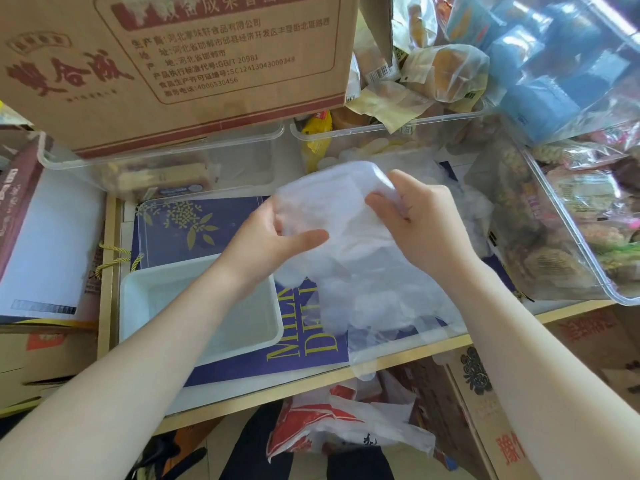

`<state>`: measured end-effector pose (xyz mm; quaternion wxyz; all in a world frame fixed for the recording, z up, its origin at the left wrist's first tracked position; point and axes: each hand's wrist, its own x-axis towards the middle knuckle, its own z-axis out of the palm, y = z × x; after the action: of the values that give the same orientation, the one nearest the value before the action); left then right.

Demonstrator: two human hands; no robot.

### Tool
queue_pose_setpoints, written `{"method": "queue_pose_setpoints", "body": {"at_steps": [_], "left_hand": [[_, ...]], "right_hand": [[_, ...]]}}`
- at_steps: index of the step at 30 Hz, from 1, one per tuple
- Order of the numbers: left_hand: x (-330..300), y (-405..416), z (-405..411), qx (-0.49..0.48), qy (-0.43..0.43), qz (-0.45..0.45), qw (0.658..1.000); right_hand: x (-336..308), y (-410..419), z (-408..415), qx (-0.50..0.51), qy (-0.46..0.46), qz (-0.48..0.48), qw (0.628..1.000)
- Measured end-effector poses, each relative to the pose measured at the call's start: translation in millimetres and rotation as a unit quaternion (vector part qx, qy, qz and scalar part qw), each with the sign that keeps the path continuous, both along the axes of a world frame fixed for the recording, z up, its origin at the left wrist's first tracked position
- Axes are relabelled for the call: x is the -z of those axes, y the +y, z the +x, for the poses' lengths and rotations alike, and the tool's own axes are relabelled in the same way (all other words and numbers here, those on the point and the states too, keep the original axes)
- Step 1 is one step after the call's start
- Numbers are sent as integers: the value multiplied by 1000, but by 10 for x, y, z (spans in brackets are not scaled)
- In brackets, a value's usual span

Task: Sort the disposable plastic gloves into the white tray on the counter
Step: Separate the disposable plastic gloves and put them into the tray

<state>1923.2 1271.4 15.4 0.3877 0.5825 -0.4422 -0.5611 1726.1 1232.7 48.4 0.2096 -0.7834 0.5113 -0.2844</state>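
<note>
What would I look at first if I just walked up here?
Probably the crinkly bunch of clear plastic gloves in the middle, gripped by the left hand and right hand. Next, the big cardboard box looming above, and the white tray waiting below the left wrist.

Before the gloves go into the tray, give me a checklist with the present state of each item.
1. Left hand grips the gloves: ok.
2. Right hand grips the gloves: ok.
3. Tray in view on the counter: ok.
4. Tray free of other items: ok, though the left forearm covers part.
5. Gloves above the tray: not ok, they hang to its right.
6. Gloves separated singly: cannot tell, the film is bunched.
</note>
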Motion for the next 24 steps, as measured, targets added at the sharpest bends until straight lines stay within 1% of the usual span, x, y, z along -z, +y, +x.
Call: {"method": "queue_pose_setpoints", "body": {"at_steps": [2, 3, 6, 8, 12, 15, 17, 19, 21, 23, 24], "left_hand": [[-20, -20, -39, -9, -45, -8, 999], [-21, -25, -33, 3, -49, -10, 999], [-39, -6, 61, 94, -14, 5, 995], [-30, 15, 165, 156, 0, 23, 988], [10, 16, 312, 203, -9, 80, 976], [4, -28, 304, 228, -34, 138, 963], [26, -45, 254, 229, -39, 152, 961], [54, -37, 185, 216, -31, 150, 964], [97, -18, 142, 175, 18, 149, 973], [124, 2, 125, 114, 41, 139, 983], [163, 9, 133, 87, 27, 120, 989]], "right_hand": [[-27, 8, 27, -14, 0, -29, 999], [-32, -1, 22, -14, -22, -13, 1000], [-51, -74, -65, 6, -128, 118, 985], [-41, -113, -143, 18, -176, 177, 968], [70, -134, -213, 15, -199, 280, 939], [111, -99, -177, -7, -203, 330, 922], [128, -78, -126, -8, -216, 362, 907], [148, -80, -83, 15, -235, 390, 890], [170, -101, -100, 38, -245, 420, 873], [168, -108, -151, 39, -219, 452, 864], [182, -104, -183, 35, -176, 451, 874]]}}
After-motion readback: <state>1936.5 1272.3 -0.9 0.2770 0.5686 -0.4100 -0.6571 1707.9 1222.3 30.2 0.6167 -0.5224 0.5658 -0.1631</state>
